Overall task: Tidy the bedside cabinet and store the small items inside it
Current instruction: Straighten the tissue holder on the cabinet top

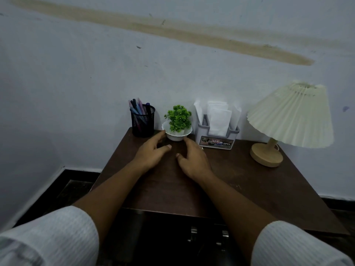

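A dark brown bedside cabinet (pixel 240 181) stands against the wall. At its back edge sit a black mesh pen holder (pixel 143 121) with several pens, a small green plant in a white bowl (pixel 177 129), and a grey tissue holder (pixel 218 134) with white tissues. My left hand (pixel 151 153) and my right hand (pixel 194 160) rest open on the top just in front of the plant bowl, one on each side. The fingertips lie close to the bowl's base and neither hand holds anything.
A cream pleated lamp (pixel 292 116) on a round wooden base (pixel 267 156) stands at the back right. Two metal handles (pixel 208 235) show on the cabinet front below the top. The pale wall runs close behind, with a dark floor strip to the left.
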